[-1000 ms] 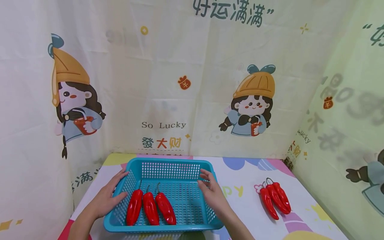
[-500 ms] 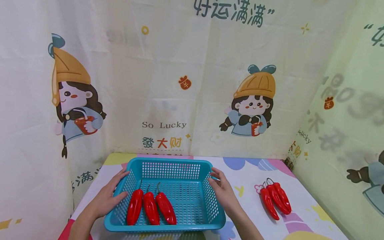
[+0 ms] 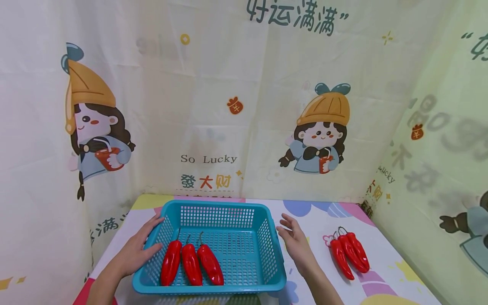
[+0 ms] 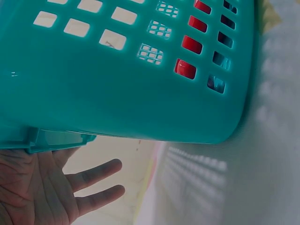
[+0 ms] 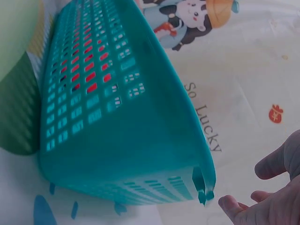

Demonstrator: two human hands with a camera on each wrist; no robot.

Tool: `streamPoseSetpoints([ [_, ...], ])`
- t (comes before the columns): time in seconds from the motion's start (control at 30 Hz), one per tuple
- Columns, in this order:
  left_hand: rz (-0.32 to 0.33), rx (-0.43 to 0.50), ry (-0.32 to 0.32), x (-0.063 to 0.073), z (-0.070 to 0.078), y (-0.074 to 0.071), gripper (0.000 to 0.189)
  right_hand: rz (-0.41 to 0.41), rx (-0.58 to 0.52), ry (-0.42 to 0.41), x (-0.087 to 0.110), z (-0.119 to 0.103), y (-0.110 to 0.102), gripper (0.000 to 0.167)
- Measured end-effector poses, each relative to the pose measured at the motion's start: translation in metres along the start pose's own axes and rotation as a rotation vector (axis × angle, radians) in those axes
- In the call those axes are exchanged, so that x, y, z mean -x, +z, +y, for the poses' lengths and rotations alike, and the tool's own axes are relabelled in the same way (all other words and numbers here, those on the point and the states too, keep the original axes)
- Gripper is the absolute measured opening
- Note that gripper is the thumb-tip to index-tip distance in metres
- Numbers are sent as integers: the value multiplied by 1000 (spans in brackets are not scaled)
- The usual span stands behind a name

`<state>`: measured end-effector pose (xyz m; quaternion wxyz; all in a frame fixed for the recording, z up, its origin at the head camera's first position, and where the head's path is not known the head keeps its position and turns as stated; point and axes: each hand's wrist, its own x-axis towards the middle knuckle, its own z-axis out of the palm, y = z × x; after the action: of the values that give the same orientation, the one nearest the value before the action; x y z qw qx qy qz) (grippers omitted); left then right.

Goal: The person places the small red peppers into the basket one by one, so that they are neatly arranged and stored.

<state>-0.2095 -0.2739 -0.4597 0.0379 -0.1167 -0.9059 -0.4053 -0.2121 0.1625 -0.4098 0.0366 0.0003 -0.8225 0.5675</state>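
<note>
A blue plastic basket (image 3: 240,254) with perforated walls stands on the table, holding three red chili peppers (image 3: 190,264) on its left side. My left hand (image 3: 133,252) rests on the basket's left rim, thumb reaching over it. In the left wrist view, two fingers (image 4: 101,174) of that hand extend straight below the rim, while the rest are partly hidden behind it. My right hand (image 3: 299,245) hovers just right of the basket, fingers loosely bent around nothing. Its fingertips lie apart from the rim in the right wrist view.
Three more red chili peppers (image 3: 348,254) lie bunched on the patterned tablecloth (image 3: 316,216) to the right of my right hand. A printed cloth backdrop (image 3: 213,127) hangs behind and at both sides of the table.
My right hand has moved rightward, from inside the basket's right end, over the rim, to outside it. The left hand, the basket and all the peppers look unmoved.
</note>
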Motion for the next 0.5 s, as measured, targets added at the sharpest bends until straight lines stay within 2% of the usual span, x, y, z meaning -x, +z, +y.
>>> streamPoseSetpoints([
  [0.5, 3, -14, -11, 0, 1, 1, 84, 20, 11, 87, -8, 15, -24, 61],
])
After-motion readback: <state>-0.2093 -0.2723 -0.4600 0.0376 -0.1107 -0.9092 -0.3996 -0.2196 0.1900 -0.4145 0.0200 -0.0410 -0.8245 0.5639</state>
